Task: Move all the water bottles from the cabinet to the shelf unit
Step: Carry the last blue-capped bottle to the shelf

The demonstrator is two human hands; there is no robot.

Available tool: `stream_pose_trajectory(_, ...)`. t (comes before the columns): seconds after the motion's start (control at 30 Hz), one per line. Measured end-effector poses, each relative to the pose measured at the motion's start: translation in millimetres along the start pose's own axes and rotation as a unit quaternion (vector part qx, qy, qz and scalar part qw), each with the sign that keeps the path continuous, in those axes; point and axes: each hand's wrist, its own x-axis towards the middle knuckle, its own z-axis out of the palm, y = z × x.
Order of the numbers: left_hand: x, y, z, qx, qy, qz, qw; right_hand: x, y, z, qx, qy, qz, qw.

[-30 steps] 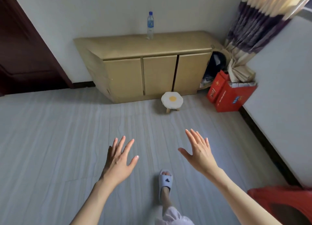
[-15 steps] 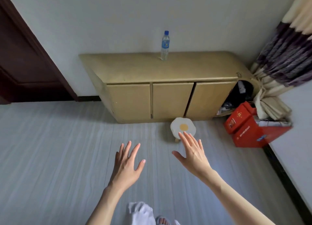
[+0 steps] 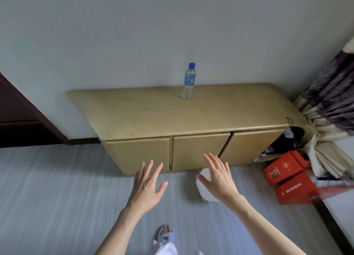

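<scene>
A single water bottle (image 3: 188, 81), clear with a blue cap, is being shown standing upright on top of the cabinet (image 3: 172, 113), towards the back edge and close to the wall, a little right of the cabinet's middle. Its long axis is being held vertical, so a grasp around the body from the front or side is judged to be what the coming move calls for. Both hands are being held out in front of the cabinet's doors, fingers spread and straight, nothing being grasped by either. The bottle is lying beyond and above both hands, well apart from them across the depth of the cabinet top. The right hand (image 3: 217, 176) is being held in front of the middle door and is judged the nearer of the two, the bottle lying almost straight beyond it; the left hand (image 3: 148, 185) is being held before the left door, further to the side. A white stool (image 3: 204, 185) in front of the cabinet is being largely covered by the right hand. Red boxes (image 3: 287, 178) and a curtain (image 3: 329, 120) are being seen at the cabinet's right end. What is being kept behind the closed doors cannot be told, and the shelf unit is not being shown at all.
</scene>
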Motion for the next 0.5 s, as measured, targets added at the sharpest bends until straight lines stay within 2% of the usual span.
stream_pose_trajectory(0.17,98,-7,-30,0.024,-0.017,0.026,0.999,93,-7,-10,0.017,0.012,0.005,1.0)
stream_pose_trajectory(0.3,162,-16,-30,0.043,-0.052,0.01,0.998,160,3,-11,0.031,-0.008,0.024,0.999)
stream_pose_trajectory(0.5,270,-22,-12,0.048,-0.117,-0.04,0.991,285,25,-19,0.167,-0.029,0.079,0.982)
